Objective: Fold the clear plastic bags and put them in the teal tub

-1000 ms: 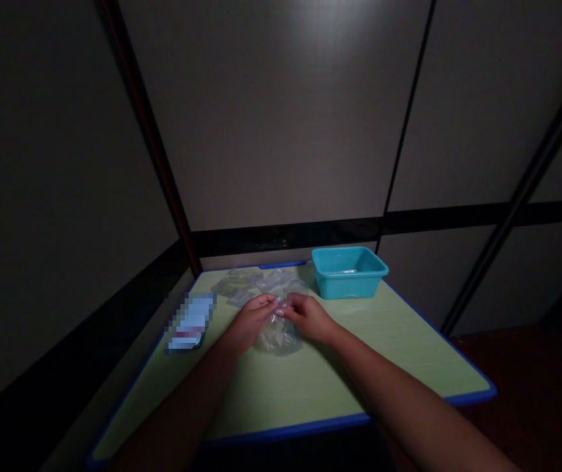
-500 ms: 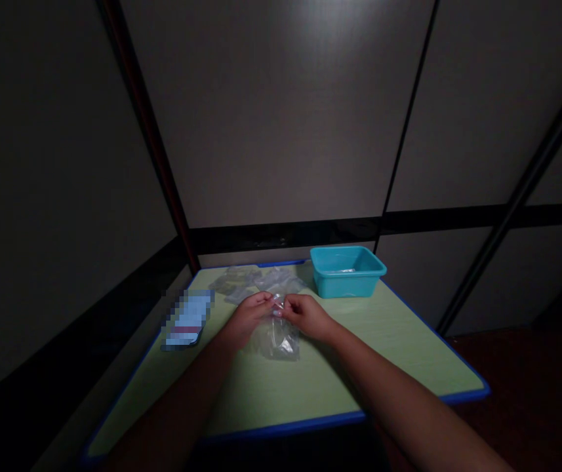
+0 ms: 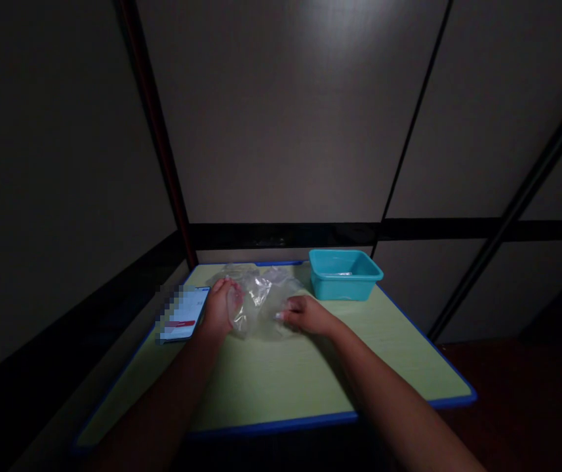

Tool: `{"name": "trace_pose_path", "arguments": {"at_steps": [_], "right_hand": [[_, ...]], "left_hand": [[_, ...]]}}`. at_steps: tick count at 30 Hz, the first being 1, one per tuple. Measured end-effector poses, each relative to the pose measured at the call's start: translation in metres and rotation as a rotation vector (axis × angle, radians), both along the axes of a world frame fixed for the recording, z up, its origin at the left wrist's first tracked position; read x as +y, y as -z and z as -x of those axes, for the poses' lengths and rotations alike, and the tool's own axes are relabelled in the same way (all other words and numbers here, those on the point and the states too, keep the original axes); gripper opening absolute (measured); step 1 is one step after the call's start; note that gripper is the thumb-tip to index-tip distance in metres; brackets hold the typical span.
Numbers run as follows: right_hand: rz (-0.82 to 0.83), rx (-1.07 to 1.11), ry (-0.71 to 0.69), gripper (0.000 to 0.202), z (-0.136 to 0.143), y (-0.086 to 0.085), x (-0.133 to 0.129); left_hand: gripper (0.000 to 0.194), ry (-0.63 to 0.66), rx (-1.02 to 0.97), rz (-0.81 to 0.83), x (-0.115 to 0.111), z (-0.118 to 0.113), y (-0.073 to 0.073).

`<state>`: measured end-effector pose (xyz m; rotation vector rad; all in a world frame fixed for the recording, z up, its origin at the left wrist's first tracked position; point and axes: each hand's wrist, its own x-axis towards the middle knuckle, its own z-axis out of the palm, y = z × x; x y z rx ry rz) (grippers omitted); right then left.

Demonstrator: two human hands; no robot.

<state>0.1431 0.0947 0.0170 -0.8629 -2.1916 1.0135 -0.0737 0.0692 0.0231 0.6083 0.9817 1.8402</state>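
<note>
Right fingers are pinching a clear plastic bag, seemingly stretching it toward left fingers, their grip unclear.

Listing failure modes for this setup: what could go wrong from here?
1. The clear plastic bag between the left hand and right hand looks thin; it might slip or tear.
2. More clear plastic lies just behind it, hard to tell apart, so it could get dragged along.
3. The left hand is close beside the phone and might knock it.
</note>
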Motion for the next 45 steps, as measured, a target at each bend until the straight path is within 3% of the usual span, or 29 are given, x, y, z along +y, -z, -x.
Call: {"name": "trace_pose_path", "arguments": {"at_steps": [4,8,18,21,24,26,28,31,34,40,42,45], "right_hand": [[0.065,0.222,0.19,0.056,-0.001,-0.002,0.004],[-0.023,0.476,0.363,0.049,-0.004,-0.006,0.006],[-0.233,0.554,0.666,0.029,-0.015,-0.022,0.008],[-0.257,0.473,0.58,0.03,-0.015,-0.025,0.005],[-0.301,0.319,0.33,0.041,-0.012,-0.023,-0.002],[-0.27,0.242,0.187,0.05,-0.008,-0.019,-0.005],[-0.188,0.194,0.12,0.044,-0.004,-0.014,-0.006],[-0.06,0.188,0.103,0.02,-0.001,-0.008,-0.003],[0.086,0.306,0.109,0.027,0.0,-0.006,0.001],[0.203,0.588,0.214,0.032,-0.003,-0.012,0.004],[0.211,0.669,0.25,0.031,-0.003,-0.013,0.005],[0.227,0.741,0.278,0.031,-0.003,-0.014,0.005]], "left_hand": [[0.015,0.163,-0.045,0.068,-0.001,0.0,-0.002],[0.014,0.345,-0.063,0.105,-0.004,-0.009,-0.005],[0.012,0.479,0.01,-0.009,-0.01,-0.017,-0.005],[0.011,0.53,0.019,0.04,-0.015,-0.022,-0.009],[0.012,0.564,0.042,0.038,-0.02,-0.028,-0.013],[0.013,0.557,0.047,0.031,-0.022,-0.03,-0.014],[0.013,0.525,0.045,0.024,-0.023,-0.031,-0.015],[0.009,0.502,0.011,0.017,-0.022,-0.029,-0.017],[0.012,0.523,-0.026,0.077,-0.02,-0.025,-0.019],[0.049,0.609,-0.057,0.116,-0.017,-0.022,-0.021],[0.047,0.633,-0.054,0.113,-0.016,-0.023,-0.017],[0.025,0.645,-0.005,0.116,-0.016,-0.025,-0.009]]}}
